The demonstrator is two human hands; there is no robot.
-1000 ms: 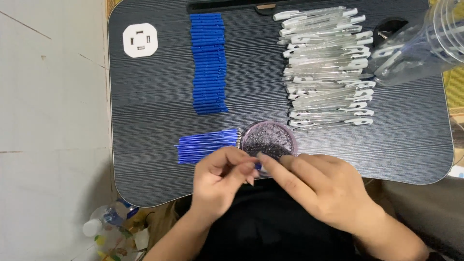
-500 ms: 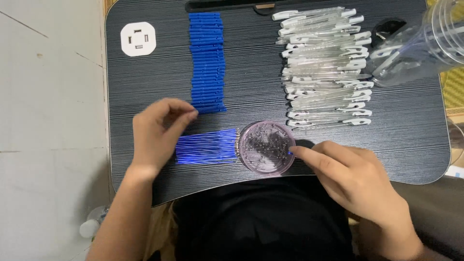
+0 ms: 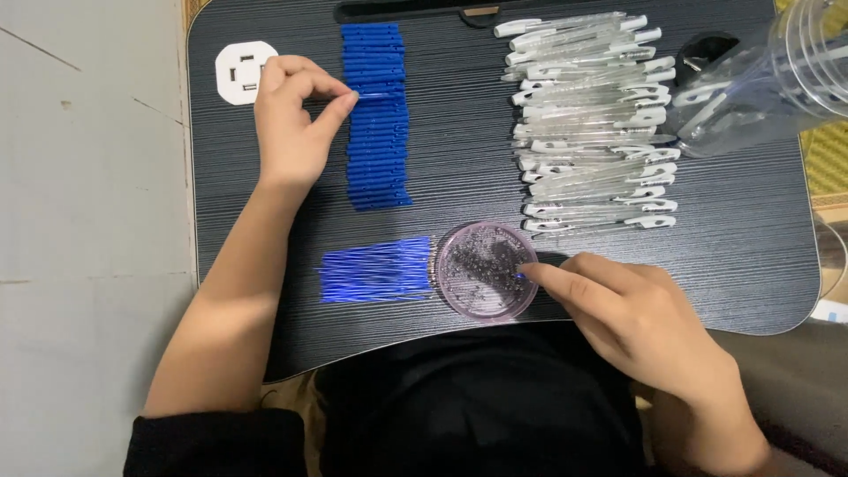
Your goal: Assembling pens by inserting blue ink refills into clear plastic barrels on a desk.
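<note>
My left hand (image 3: 296, 115) is up at the column of blue pen refills (image 3: 378, 115), thumb and forefinger pinched on one thin blue refill at the column's left edge. My right hand (image 3: 636, 322) reaches to the round clear dish of tiny dark pieces (image 3: 484, 269), its fingertips at the dish's right rim, seemingly pinching a small blue piece. A loose bundle of thin blue refill tubes (image 3: 375, 269) lies left of the dish. A row of clear pen barrels with white clips (image 3: 592, 119) fills the desk's upper right.
All lies on a dark ribbed lap desk (image 3: 495, 159). A white square socket-like part (image 3: 240, 71) sits at its top left. A clear plastic jar (image 3: 760, 79) lies on its side at the top right. Pale floor is to the left.
My left hand has moved from near the dish, past the loose tubes, up to the blue refill column. My right hand stayed by the dish.
</note>
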